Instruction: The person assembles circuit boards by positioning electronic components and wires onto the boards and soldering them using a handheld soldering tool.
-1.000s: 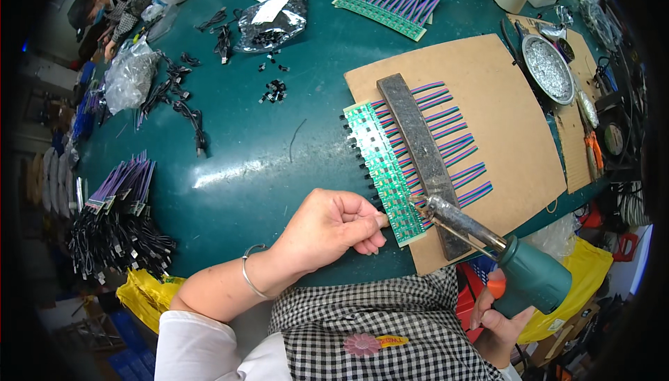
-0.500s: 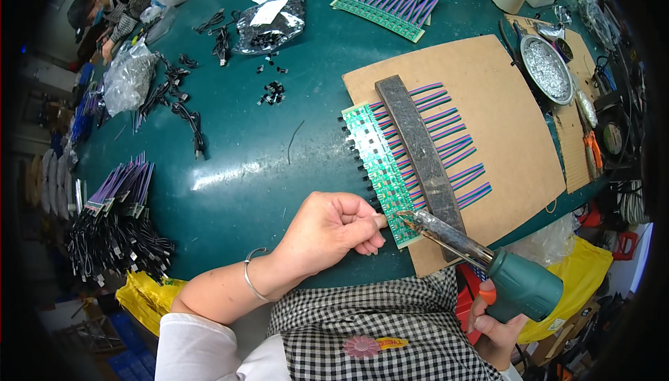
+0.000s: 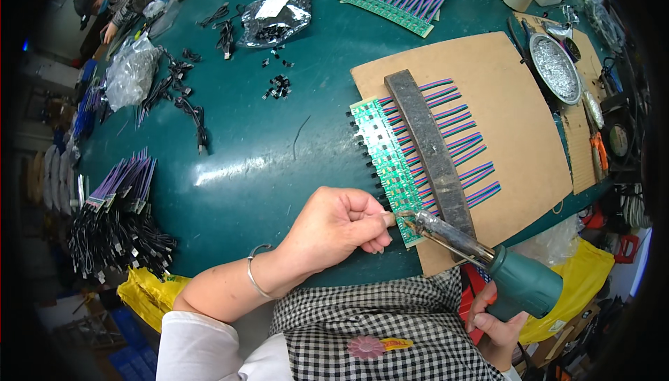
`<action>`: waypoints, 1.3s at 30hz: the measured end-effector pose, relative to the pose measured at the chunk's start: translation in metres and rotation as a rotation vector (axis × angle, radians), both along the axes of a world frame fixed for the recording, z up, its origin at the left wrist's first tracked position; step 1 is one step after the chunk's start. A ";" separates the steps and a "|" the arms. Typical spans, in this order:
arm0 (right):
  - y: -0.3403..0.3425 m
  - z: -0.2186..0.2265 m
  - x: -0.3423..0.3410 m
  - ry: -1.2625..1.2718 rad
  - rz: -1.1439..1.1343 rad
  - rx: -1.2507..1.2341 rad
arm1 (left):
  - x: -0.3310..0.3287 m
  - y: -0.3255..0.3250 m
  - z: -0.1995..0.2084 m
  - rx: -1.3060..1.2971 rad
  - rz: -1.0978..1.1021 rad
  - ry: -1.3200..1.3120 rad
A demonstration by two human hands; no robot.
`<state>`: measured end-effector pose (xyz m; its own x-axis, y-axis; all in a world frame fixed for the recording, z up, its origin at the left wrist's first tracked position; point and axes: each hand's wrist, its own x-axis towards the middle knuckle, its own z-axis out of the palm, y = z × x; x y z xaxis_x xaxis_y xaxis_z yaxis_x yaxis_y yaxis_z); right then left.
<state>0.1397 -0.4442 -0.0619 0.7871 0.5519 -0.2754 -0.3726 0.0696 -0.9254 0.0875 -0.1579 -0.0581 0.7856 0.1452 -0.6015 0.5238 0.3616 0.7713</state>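
Note:
A green circuit board panel (image 3: 382, 148) lies along the left edge of a brown cardboard sheet, with small black parts sticking out from its left side. Purple, red and green wires (image 3: 465, 141) run right from it, beneath a dark metal bar (image 3: 428, 144). My left hand (image 3: 341, 226) is closed in a pinch at the panel's near left edge; what the fingertips hold is too small to make out. My right hand (image 3: 496, 322) grips a green-handled soldering gun (image 3: 526, 283). Its tip rests at or just above the panel's near end, close to my left fingertips.
The cardboard sheet (image 3: 529, 137) lies on the green table. Beyond it are another wired board panel (image 3: 390, 13) and a metal dish (image 3: 554, 67). Bundled black cables (image 3: 122, 235) lie at left, small black connectors (image 3: 279, 87) farther back. Another person sits far left.
The view has shifted slightly, so the table things sit a little farther right. My left fingertips and the soldering gun's tip stay together at the panel's near end.

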 end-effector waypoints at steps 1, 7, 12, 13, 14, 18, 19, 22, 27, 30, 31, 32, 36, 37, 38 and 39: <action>-0.001 0.000 -0.001 0.004 0.002 -0.002 | 0.000 0.000 0.000 -0.001 0.002 -0.009; 0.001 0.009 -0.002 0.038 -0.114 0.016 | 0.000 0.001 -0.002 -0.018 -0.023 -0.021; 0.007 0.013 0.002 0.048 -0.027 -0.082 | -0.001 0.002 -0.002 -0.026 -0.017 -0.019; 0.008 0.013 0.001 0.048 -0.027 -0.083 | -0.001 0.002 -0.002 -0.024 -0.011 -0.020; 0.007 0.013 -0.001 0.059 -0.059 -0.078 | -0.001 0.001 -0.002 -0.025 -0.011 -0.020; -0.006 0.003 -0.005 0.016 -0.056 -0.053 | -0.002 0.001 -0.002 -0.047 0.003 -0.032; -0.010 0.001 -0.005 0.014 -0.056 -0.056 | -0.002 0.000 -0.002 -0.041 0.001 -0.035; -0.012 0.003 -0.002 0.008 -0.085 -0.031 | 0.000 -0.001 -0.002 -0.021 -0.003 -0.030; 0.001 0.011 0.002 0.044 -0.093 0.043 | -0.001 0.000 -0.003 -0.014 0.001 -0.031; 0.003 0.012 0.000 0.073 -0.060 -0.011 | -0.002 -0.001 -0.003 -0.019 0.013 -0.036; 0.003 0.012 0.000 0.072 -0.060 -0.011 | -0.002 -0.001 -0.003 -0.022 0.016 -0.035; 0.003 0.012 -0.001 0.077 -0.076 -0.027 | -0.002 -0.001 -0.003 -0.022 0.016 -0.036; -0.008 0.010 -0.002 0.055 -0.092 -0.056 | -0.002 -0.001 -0.003 -0.020 0.016 -0.034; -0.010 0.008 0.000 0.057 -0.090 -0.056 | -0.001 -0.002 -0.003 -0.020 0.017 -0.031; -0.011 0.006 0.002 0.049 -0.082 0.038 | -0.002 -0.001 -0.003 -0.021 0.018 -0.033; -0.013 0.004 0.004 0.041 -0.074 0.133 | -0.002 -0.001 -0.003 -0.021 0.013 -0.033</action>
<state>0.1436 -0.4573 -0.0576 0.8166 0.5265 -0.2365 -0.3992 0.2191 -0.8903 0.0853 -0.1586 -0.0607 0.8031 0.1426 -0.5786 0.4937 0.3846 0.7800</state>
